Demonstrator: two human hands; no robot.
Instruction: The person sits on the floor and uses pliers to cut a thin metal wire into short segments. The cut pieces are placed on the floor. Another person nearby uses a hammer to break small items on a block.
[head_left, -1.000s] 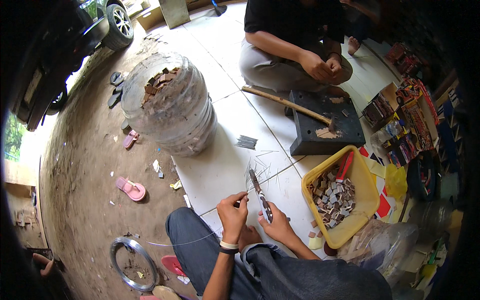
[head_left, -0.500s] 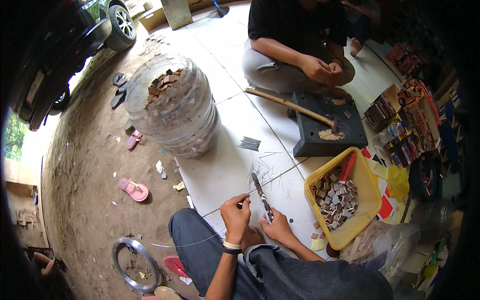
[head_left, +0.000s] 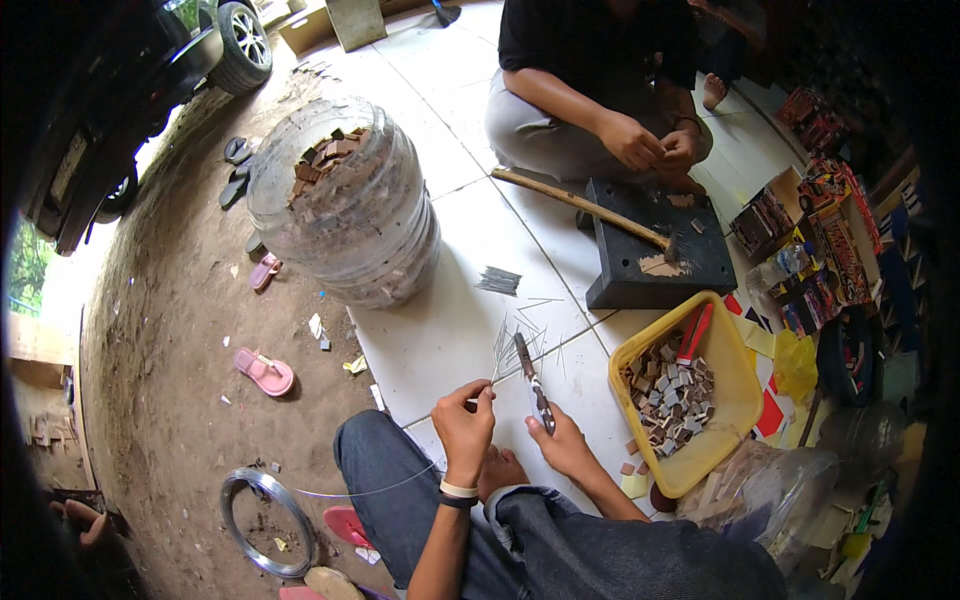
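My left hand [head_left: 464,424] is closed in a pinch on a thin metal wire [head_left: 370,494]. The wire trails across my jeans toward a silvery coil [head_left: 229,500] on the dirt at lower left. My right hand [head_left: 562,441] grips pliers [head_left: 532,378] with dark, pale-spotted handles, whose jaws point away from me. Whether the jaws are parted is too small to tell. Just beyond both hands, loose cut wire pieces [head_left: 536,323] lie scattered on the white tiles, with a neat bundle of wire pieces [head_left: 498,281] farther off.
A yellow tub [head_left: 742,425] of small tiles, with a red-handled tool [head_left: 694,334], stands at right. Beyond it, a hammer [head_left: 590,210] rests on a black block [head_left: 650,288]. A clear plastic barrel [head_left: 390,230] stands far left. Another person [head_left: 630,140] sits opposite, hands together.
My right hand and the pliers have shifted slightly right, farther from my left hand. My left hand has moved a little left and keeps its pinch.
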